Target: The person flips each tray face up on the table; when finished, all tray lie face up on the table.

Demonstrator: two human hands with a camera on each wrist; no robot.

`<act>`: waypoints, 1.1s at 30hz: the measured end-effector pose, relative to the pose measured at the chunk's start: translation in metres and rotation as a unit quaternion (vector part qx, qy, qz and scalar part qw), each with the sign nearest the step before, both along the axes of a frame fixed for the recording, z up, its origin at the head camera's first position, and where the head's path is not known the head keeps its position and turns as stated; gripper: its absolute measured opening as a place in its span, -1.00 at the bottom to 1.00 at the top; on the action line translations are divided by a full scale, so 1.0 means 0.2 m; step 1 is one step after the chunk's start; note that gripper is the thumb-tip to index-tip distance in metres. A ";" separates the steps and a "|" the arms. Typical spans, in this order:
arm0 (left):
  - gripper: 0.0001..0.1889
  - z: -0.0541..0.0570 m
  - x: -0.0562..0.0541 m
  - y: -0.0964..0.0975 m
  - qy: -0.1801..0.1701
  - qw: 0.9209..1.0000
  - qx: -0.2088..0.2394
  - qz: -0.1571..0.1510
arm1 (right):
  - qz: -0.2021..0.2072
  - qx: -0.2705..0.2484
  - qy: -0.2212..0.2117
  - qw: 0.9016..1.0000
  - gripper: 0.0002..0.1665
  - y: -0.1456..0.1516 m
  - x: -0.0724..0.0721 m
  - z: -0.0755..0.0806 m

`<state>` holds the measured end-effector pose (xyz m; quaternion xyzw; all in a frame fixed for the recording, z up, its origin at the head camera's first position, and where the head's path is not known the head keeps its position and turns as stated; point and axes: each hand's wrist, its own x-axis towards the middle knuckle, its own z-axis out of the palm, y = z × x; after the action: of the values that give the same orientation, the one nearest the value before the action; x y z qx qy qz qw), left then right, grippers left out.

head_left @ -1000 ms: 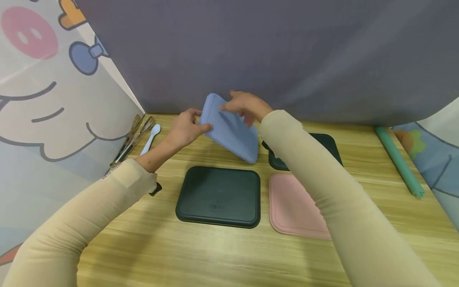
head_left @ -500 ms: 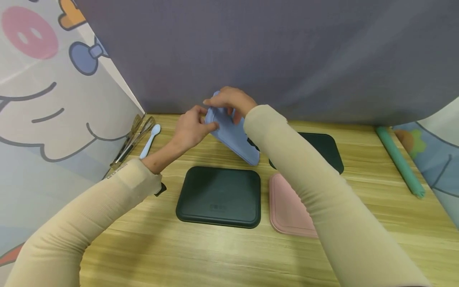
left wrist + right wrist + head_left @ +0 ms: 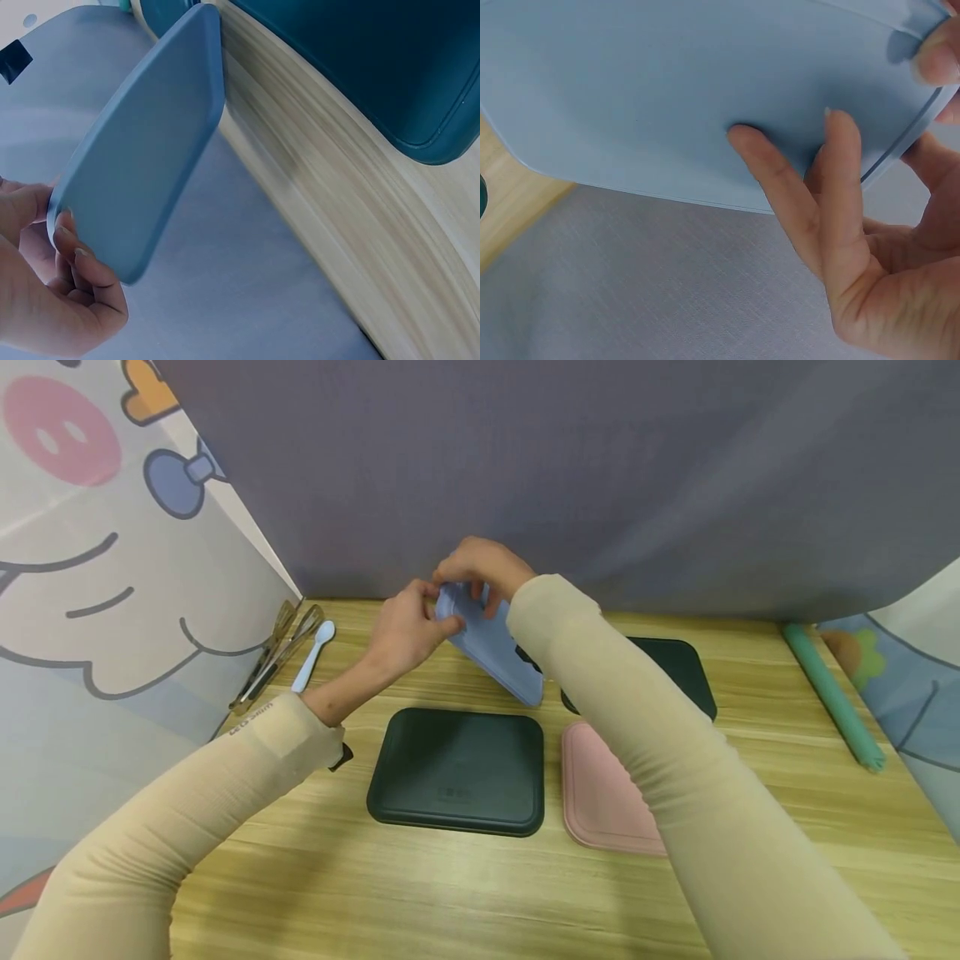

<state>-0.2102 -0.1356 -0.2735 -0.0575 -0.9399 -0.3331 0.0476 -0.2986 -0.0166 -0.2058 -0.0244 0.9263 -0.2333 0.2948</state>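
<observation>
A flat light-blue rectangular board (image 3: 495, 647) with rounded corners is held tilted over the back of the table, its lower right corner close over the wood. My left hand (image 3: 405, 628) pinches its upper left corner, thumb on the near face. My right hand (image 3: 483, 567) grips the upper edge beside it. In the right wrist view, two of its fingers (image 3: 841, 180) touch the board's ridged face. The smooth opposite face of the blue board (image 3: 146, 150) shows in the left wrist view. Below lies a dark green board (image 3: 457, 772).
A pink board (image 3: 607, 793) and a second dark green board (image 3: 675, 668) lie to the right, partly behind the right sleeve. A green roll (image 3: 836, 697) is at the right edge. At the left are a pale blue spoon (image 3: 313, 656) and metal whisk-like utensils (image 3: 277, 652). A grey curtain (image 3: 600, 485) hangs behind.
My right hand has moved left from over the blue board's face to its upper edge near my left hand. The blue board has shifted slightly right and turned, showing less of its near face.
</observation>
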 end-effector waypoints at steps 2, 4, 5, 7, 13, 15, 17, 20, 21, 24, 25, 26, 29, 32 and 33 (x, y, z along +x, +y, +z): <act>-0.39 0.00 0.00 0.00 -0.001 1.000 -0.001 -0.001 | -0.001 0.000 0.002 1.000 -0.29 0.01 0.00 0.00; -0.40 0.00 0.00 0.01 0.000 1.000 -0.003 -0.003 | 0.000 -0.002 0.003 1.000 -0.31 0.01 0.00 0.00; -0.40 0.00 0.00 0.01 0.002 1.000 -0.003 -0.004 | 0.000 -0.004 0.003 1.000 -0.31 0.02 0.00 0.00; -0.40 0.00 0.00 0.02 0.010 1.000 -0.001 -0.005 | -0.001 -0.012 0.001 1.000 -0.31 0.02 0.00 0.00; -0.42 0.01 0.01 0.03 0.028 1.000 0.010 -0.008 | -0.016 -0.051 -0.013 0.998 -0.26 0.06 0.00 0.02; -0.42 0.02 0.01 0.04 0.027 0.999 0.014 -0.011 | -0.018 -0.063 -0.019 0.998 -0.25 0.07 0.00 0.02; -0.42 0.02 0.01 0.04 0.026 0.999 0.020 -0.014 | -0.017 -0.070 -0.021 0.997 -0.28 0.08 0.00 0.03; -0.42 0.02 0.02 0.05 0.025 0.999 0.033 -0.021 | -0.018 -0.077 -0.022 0.997 -0.32 0.09 0.00 0.03; -0.41 0.02 0.02 0.05 0.025 0.999 0.036 -0.025 | -0.018 -0.078 -0.023 0.996 -0.32 0.10 0.00 0.03; -0.39 0.02 0.03 0.05 0.018 0.998 0.047 -0.036 | -0.018 -0.077 -0.028 0.996 -0.27 0.11 0.00 0.04; -0.37 0.02 0.03 0.05 0.012 0.998 0.049 -0.041 | -0.017 -0.078 -0.031 0.996 -0.23 0.11 0.00 0.04; -0.36 0.02 0.03 0.05 0.005 0.998 0.050 -0.046 | -0.016 -0.078 -0.034 0.996 -0.20 0.12 0.00 0.05; -0.29 0.02 0.05 0.03 -0.027 0.995 0.055 -0.073 | -0.015 -0.084 -0.047 0.995 -0.11 0.13 0.01 0.06; -0.17 0.04 0.07 0.00 -0.089 0.988 0.060 -0.113 | -0.016 -0.091 -0.060 0.994 -0.07 0.16 0.00 0.07; -0.13 0.05 0.07 -0.01 -0.114 0.983 0.061 -0.128 | -0.015 -0.089 -0.060 0.994 -0.05 0.18 0.00 0.08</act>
<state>-0.1958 -0.1371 -0.2638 -0.1360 -0.9020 -0.3976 -0.0994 -0.2979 0.0186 -0.1904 -0.0225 0.8828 -0.3204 0.3427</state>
